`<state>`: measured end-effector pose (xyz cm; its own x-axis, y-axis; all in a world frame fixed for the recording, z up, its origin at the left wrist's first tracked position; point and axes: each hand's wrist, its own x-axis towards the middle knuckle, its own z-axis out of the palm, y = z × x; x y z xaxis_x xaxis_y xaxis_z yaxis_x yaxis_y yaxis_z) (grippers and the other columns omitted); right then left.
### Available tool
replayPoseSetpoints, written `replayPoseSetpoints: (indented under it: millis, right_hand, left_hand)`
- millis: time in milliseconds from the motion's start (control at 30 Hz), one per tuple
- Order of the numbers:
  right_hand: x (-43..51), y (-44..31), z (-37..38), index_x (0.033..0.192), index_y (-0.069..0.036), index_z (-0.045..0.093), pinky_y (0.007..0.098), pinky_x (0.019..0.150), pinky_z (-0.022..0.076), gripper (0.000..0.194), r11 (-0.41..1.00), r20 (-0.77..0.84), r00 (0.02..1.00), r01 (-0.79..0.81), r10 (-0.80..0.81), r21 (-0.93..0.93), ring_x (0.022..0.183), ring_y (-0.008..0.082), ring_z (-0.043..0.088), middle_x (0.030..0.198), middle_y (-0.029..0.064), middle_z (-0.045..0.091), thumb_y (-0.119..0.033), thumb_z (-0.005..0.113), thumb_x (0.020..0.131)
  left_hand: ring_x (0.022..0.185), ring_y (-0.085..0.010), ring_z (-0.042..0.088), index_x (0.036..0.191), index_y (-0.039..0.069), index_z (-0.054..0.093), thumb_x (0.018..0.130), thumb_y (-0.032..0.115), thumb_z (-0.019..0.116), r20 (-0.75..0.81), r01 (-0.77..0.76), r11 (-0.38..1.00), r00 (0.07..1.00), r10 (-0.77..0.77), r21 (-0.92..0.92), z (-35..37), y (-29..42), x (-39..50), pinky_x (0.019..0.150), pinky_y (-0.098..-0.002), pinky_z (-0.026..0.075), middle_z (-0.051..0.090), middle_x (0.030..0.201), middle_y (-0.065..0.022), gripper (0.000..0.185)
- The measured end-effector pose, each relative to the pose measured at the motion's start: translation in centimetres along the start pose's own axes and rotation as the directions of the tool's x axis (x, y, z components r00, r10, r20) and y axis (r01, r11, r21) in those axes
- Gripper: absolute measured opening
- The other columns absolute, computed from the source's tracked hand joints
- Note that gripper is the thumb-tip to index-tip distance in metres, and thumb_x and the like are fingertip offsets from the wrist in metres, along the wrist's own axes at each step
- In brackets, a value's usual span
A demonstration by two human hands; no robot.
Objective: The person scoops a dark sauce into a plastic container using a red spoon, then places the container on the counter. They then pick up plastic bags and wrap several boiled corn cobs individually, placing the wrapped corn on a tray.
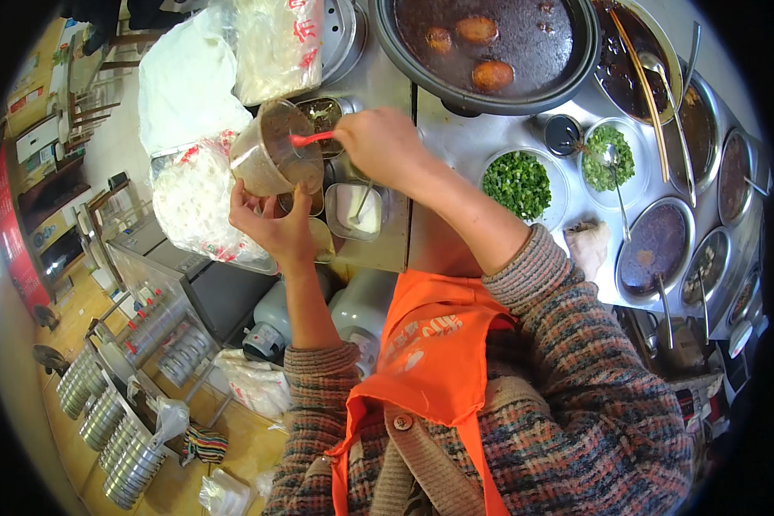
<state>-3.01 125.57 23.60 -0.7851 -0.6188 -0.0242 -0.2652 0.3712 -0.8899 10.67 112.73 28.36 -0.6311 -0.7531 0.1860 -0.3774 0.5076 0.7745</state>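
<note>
My left hand (274, 222) holds a translucent plastic tub (251, 161) from below, tilted so that its brownish inside shows. In my right hand (380, 145) is the handle of a red plastic spoon (309, 138), whose end reaches into the tub; the bowl of the spoon is not clearly seen. Below my right hand stands a square container of white granules (359, 211) with a metal spoon in it. A metal container of dark seasoning (322, 115) is just behind the tub, and other containers are partly hidden by my left hand and the tub.
A wide pot of dark broth (490, 51) with brown egg-like pieces stands at the back. Chopped green onions (517, 185) and paler chopped greens (608, 158) sit in bowls to the right, near a steel pot with wooden chopsticks (642, 90). Plastic bags of pale food (200, 200) lie left.
</note>
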Motion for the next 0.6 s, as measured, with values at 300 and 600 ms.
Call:
replayPoseSetpoints:
  millis: [300, 600]
  right_hand:
    - [0.7, -0.9, 2.0, 0.080, -0.005, 0.067, 0.0495, 0.059, 0.0488, 0.016, 0.992, -0.064, 0.993, 0.096, -0.102, -0.083, 0.064, 0.0378, 0.064, 0.066, 0.0181, 0.065, -0.017, 0.058, 0.087]
    - [-0.3, -2.3, 2.3, 0.075, -0.003, 0.067, 0.0527, 0.067, 0.0490, 0.024, 0.994, -0.023, 0.999, -0.041, 0.043, 0.106, 0.070, 0.0427, 0.063, 0.072, 0.0205, 0.065, -0.020, 0.057, 0.089]
  left_hand:
    - [0.103, -0.0198, 0.046, 0.137, 0.004, 0.039, 0.068, 0.008, 0.084, 0.007, 0.124, 0.970, 0.992, -0.128, 0.210, -0.8, 3.2, 0.0, 0.084, -0.0331, 0.050, 0.035, 0.118, -0.0121, 0.082]
    - [0.107, -0.0276, 0.045, 0.135, 0.004, 0.042, 0.065, 0.014, 0.085, 0.013, 0.005, 0.934, 1.000, -0.011, 0.358, -0.5, 3.1, -0.3, 0.086, -0.0358, 0.046, 0.038, 0.119, -0.0171, 0.083]
